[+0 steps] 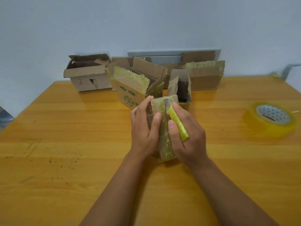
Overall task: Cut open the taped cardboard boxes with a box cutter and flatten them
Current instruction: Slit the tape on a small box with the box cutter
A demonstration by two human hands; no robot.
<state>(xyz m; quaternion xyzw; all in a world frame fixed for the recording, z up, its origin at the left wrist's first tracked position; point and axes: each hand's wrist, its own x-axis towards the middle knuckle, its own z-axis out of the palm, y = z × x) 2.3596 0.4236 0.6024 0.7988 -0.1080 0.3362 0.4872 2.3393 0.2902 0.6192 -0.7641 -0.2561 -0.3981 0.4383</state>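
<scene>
A small taped cardboard box (163,128) stands on the wooden table (65,152) at its middle. My left hand (144,128) grips the box's left side, thumb on its top face. My right hand (187,134) holds a yellow box cutter (178,123), its blade end at the far part of the box's top, on the tape. The blade tip is too blurred to tell how deep it sits.
Several opened cardboard boxes stand at the back: one with torn holes (88,75), one with green print (135,88), a narrow one (180,86), a taped one (205,75). A roll of clear yellowish tape (270,118) lies at right. A grey panel (162,54) runs along the wall.
</scene>
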